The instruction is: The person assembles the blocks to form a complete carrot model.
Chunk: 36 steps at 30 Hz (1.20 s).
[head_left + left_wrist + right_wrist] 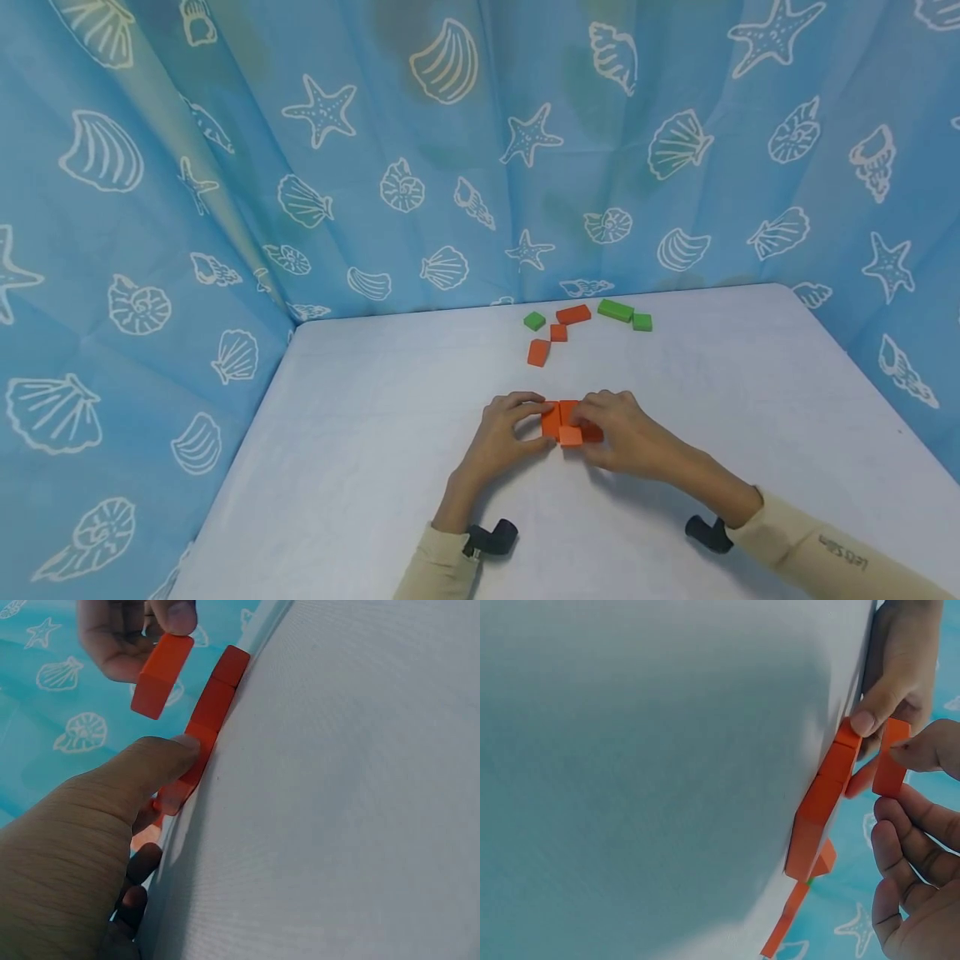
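Observation:
Several orange blocks (551, 422) lie close together on the white table, forming a row of blocks (817, 811) in the right wrist view. My left hand (498, 437) grips the left end of this group, its thumb (169, 759) against the near side and fingers at the far side. Between thumb and fingertips, my right hand (633, 437) pinches a small orange block (891, 759). That block is held just off the group, with a visible gap in both wrist views. Part of the group is hidden behind the right fingers.
Toward the back of the table (375, 467) lie loose orange blocks (538, 352) and green blocks (616, 311). A blue curtain (450, 167) with white shell and starfish prints hangs behind and beside the table. Each wrist carries a black camera (495, 538).

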Tool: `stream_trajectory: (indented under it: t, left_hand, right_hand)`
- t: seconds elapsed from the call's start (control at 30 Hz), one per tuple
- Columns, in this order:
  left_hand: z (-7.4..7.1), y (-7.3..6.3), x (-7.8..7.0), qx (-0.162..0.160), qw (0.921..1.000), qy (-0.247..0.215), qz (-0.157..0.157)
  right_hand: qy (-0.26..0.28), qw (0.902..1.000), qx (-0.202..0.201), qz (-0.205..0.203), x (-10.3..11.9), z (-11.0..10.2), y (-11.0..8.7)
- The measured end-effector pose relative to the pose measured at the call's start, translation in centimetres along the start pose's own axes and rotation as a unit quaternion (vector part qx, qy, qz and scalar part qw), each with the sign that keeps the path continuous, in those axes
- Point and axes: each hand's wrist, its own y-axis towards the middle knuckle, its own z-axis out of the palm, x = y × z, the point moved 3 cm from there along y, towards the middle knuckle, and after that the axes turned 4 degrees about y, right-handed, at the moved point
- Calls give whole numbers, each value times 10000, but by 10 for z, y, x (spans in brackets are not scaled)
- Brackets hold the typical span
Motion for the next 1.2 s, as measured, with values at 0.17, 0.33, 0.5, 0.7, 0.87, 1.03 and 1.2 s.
stream_trajectory:
  t: [0.17, 0.33, 0.5, 0.7, 0.87, 1.03, 1.2]
  left_hand:
    - [0, 0, 1, -12, 10000, 35, 42]
    - [1, 0, 1, 3, 10000, 37, 67]
    - [1, 1, 2, -32, 9999, 23, 95]
    - [-1, 1, 1, -69, 9998, 64, 147]
    - [-1, 1, -1, -57, 9999, 69, 128]
    - [-2, 1, -2, -109, 9997, 64, 212]
    - [-1, 1, -1, -100, 9997, 78, 212]
  right_hand:
    - [28, 9999, 85, -85, 1, 3, -2]
    - [-104, 9998, 102, -160, 1, 7, -4]
    - [-187, 9995, 165, -196, 0, 11, -5]
    - [-250, 9988, 1, -432, -1, 15, -4]
    - [-375, 9972, -158, -627, -2, 15, -4]
    - [-385, 9971, -126, -637, -2, 15, -5]
    - [-303, 9980, -106, -546, -2, 13, -3]
